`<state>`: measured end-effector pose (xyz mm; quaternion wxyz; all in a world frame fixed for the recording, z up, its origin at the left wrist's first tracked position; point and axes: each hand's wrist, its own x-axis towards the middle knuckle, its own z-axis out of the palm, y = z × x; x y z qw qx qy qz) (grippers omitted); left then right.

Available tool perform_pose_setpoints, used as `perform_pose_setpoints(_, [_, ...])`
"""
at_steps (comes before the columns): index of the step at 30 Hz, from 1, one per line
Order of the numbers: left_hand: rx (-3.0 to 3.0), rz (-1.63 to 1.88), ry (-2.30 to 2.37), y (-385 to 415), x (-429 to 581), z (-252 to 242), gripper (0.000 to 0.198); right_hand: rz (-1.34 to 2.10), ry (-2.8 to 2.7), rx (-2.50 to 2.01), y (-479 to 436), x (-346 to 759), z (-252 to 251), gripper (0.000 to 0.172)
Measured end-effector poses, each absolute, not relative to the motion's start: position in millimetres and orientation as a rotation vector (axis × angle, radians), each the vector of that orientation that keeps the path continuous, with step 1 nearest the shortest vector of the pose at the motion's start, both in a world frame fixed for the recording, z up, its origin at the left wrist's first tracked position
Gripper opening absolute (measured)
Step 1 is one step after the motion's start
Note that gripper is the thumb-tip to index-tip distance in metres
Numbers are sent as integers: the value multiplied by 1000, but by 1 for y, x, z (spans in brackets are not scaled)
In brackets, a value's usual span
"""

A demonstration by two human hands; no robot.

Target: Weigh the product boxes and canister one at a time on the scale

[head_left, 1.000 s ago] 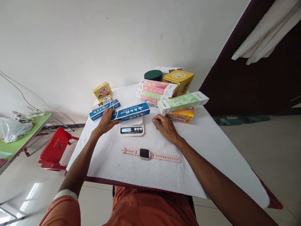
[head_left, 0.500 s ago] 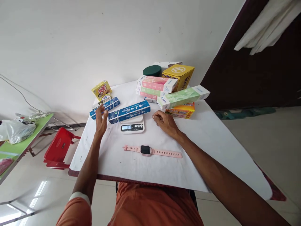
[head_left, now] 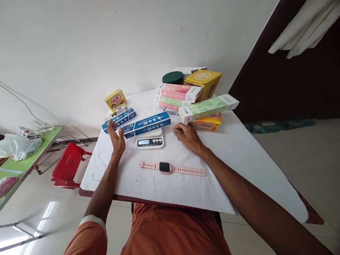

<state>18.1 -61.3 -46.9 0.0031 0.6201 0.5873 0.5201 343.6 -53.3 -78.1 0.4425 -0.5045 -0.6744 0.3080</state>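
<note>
A white scale (head_left: 150,142) with a lit display stands mid-table. Across its top lies a long blue toothpaste box (head_left: 148,124), its left end resting near my left hand (head_left: 117,139). That hand is open, fingers spread and thumb raised, and holds nothing. Behind its fingertips sits another blue box (head_left: 122,118). My right hand (head_left: 188,137) rests on the cloth right of the scale, fingers curled in with nothing visible in them. Nearer the front edge lies a pink watch (head_left: 165,168) with its strap laid out flat.
Stacked pink and green boxes (head_left: 177,94), a long green box (head_left: 209,108), an orange box (head_left: 205,124) and a yellow box (head_left: 203,79) crowd the back right. Back left is a small yellow box (head_left: 116,100). A red chair (head_left: 67,164) stands left of the table.
My left hand has shifted slightly right and down, its fingers more spread from the blue boxes. The scale's reading has dropped. My right hand stays in place.
</note>
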Motion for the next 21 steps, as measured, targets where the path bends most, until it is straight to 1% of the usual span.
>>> perform_pose_setpoints(3, [1953,1635,1830,-62,17,-48,74,765,-1672,-1257,-53,343,-78,18])
perform_pose_setpoints(6, [2074,1567,1805,-63,19,-43,82,769,-1671,-1254,-55,343,-76,18])
perform_pose_setpoints(8, [2242,1433,1809,-62,23,-35,87,771,-1669,-1243,-56,343,-75,19])
perform_pose_setpoints(10, [2412,1236,1801,-59,29,-26,87,772,-1667,-1231,-56,343,-74,20])
perform_pose_setpoints(14, [2574,798,1756,-46,41,-10,81,772,-1654,-1223,-55,343,-75,18])
perform_pose_setpoints(17, [2611,541,1748,-34,44,-5,66,775,-1655,-1224,-53,343,-75,17])
perform_pose_setpoints(19, [2612,466,1739,-28,43,-5,56,766,-1666,-1222,-52,343,-75,17])
perform_pose_setpoints(21, [2604,475,1720,-25,41,-4,51,747,-1675,-1217,-51,343,-75,16])
